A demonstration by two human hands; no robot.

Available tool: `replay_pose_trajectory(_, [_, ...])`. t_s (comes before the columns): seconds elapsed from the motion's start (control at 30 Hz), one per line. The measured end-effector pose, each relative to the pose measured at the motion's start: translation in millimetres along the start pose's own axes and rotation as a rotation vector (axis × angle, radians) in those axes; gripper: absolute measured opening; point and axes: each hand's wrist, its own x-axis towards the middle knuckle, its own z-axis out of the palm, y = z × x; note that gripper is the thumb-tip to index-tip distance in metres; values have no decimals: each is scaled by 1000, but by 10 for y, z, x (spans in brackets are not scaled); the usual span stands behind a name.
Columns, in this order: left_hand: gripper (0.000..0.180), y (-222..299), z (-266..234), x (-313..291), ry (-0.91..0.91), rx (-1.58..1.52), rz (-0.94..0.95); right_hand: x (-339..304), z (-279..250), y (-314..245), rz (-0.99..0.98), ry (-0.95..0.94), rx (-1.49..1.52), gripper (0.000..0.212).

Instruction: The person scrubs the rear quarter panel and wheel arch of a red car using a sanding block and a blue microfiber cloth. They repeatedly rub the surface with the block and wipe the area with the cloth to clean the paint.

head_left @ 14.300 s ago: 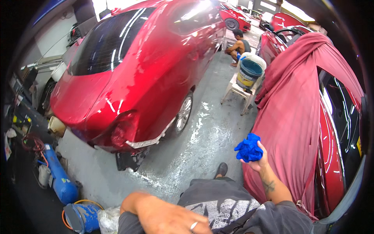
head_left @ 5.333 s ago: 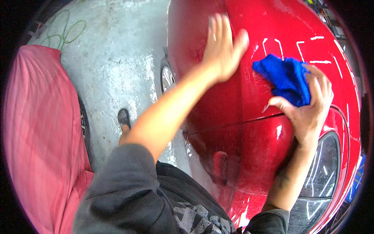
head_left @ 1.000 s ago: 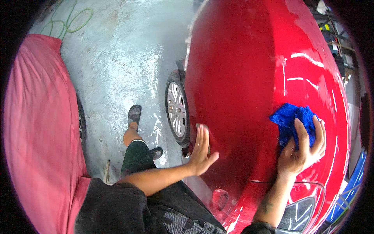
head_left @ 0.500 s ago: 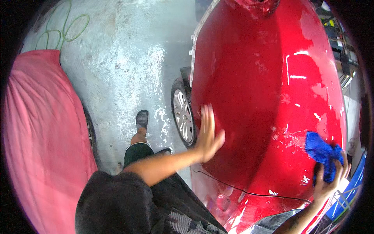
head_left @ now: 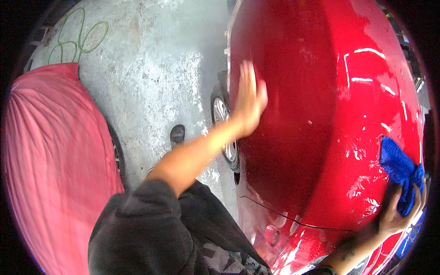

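Note:
A glossy red car body fills the right half of the head view, with dull, hazy patches on its side and bright reflections on its upper surface. Along the panel's left edge, my left hand is stretched out with its fingers up and slightly blurred; whether it touches the paint I cannot tell. A blue microfiber cloth lies against the upper surface at the right. My right hand grips the lower end of this cloth, its fingers partly hidden by the folds.
Below the panel shows the car's wheel, close to my left forearm. On the left stands a vehicle under a pink cover. A green hose lies coiled on the worn grey floor. My shoe is on that floor.
My left hand has moved up along the panel, away from me. My right hand and the blue cloth have shifted slightly to the right and down in the view, which has itself moved.

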Motion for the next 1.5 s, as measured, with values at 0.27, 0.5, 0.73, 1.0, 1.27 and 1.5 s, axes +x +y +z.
replay_pose_trajectory(0.27, [106,45,514,-1792,-141,97,170,-257,78,242,289,-117,-49,41])
replay_pose_trajectory(0.5, [98,35,-175,448,70,7,206,-13,147,97,225,-106,128,43])
replay_pose_trajectory(0.73, [111,210,390,-1668,-155,128,266,88,99,-140,147,-140,206,43])
replay_pose_trajectory(1.0, [83,544,-274,734,137,80,248,214,107,-270,134,-79,257,39])
replay_pose_trajectory(1.27, [107,278,597,-2379,-272,93,487,296,48,-283,139,-130,248,39])
replay_pose_trajectory(1.5, [85,1065,-199,996,93,60,304,360,96,-225,60,-41,279,41])
